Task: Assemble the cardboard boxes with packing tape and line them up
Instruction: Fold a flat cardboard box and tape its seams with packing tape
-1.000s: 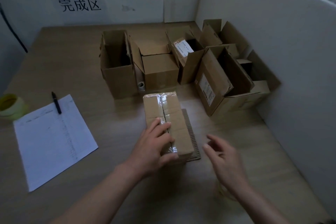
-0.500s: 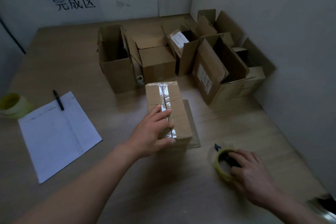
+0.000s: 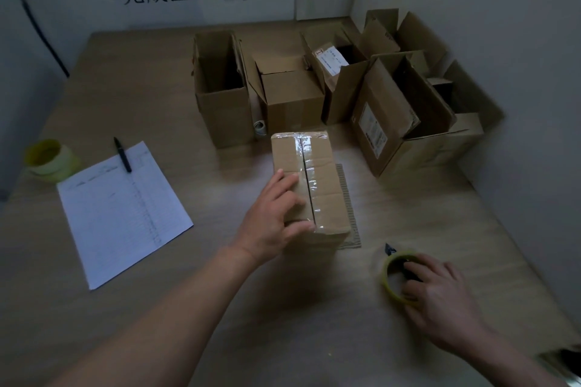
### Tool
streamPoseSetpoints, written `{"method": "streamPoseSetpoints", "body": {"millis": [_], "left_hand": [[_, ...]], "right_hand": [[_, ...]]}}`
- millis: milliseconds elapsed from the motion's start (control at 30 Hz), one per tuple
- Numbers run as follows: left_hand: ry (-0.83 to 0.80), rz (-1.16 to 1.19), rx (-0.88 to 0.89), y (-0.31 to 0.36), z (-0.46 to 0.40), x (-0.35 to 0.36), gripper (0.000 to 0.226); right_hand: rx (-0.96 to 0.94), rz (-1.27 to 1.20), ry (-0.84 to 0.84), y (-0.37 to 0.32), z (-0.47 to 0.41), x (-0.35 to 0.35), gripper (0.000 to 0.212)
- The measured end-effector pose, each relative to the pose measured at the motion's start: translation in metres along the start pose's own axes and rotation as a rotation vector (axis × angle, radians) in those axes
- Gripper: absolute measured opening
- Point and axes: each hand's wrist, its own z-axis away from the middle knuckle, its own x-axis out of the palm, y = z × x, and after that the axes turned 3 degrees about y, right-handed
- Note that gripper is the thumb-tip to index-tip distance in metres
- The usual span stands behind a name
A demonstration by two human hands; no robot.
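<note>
A small cardboard box lies in the middle of the table, its top seam covered by clear tape. My left hand rests on the box's near left part, fingers over the top and thumb curled round the near edge. To the right, a yellow-green tape roll lies on the table. My right hand grips that roll, with fingers reaching into its core. Several open cardboard boxes stand in a row behind.
A sheet of paper with a black pen lies at the left, and a second tape roll sits beyond it. A corrugated pad lies under the taped box. White partition walls enclose the table at the back and right.
My right hand dropped from mid-air to the tape roll on the table and took hold of it. My left hand stayed on the taped box.
</note>
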Motion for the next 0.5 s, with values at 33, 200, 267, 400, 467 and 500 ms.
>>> {"method": "streamPoseSetpoints", "body": {"millis": [33, 200, 267, 400, 467, 500], "left_hand": [[0.004, 0.005, -0.006, 0.000, 0.002, 0.000, 0.049], [-0.112, -0.066, 0.007, -0.003, 0.008, -0.005, 0.083], [-0.110, -0.124, 0.009, -0.001, 0.013, -0.009, 0.092], [0.080, -0.161, 0.062, 0.023, 0.035, -0.014, 0.089], [0.270, -0.058, 0.121, 0.043, 0.045, -0.011, 0.063], [0.330, 0.032, 0.126, 0.055, 0.049, -0.009, 0.051]], "right_hand": [[-0.004, 0.001, -0.007, -0.002, -0.001, -0.001, 0.017], [-0.018, -0.098, 0.039, -0.003, -0.004, -0.003, 0.023], [0.041, -0.234, 0.099, -0.009, -0.008, -0.022, 0.027], [0.166, -0.699, 0.221, -0.033, -0.017, -0.073, 0.027], [0.177, -0.949, 0.261, -0.048, -0.021, -0.094, 0.023], [0.178, -1.072, 0.272, -0.056, -0.024, -0.103, 0.021]]}}
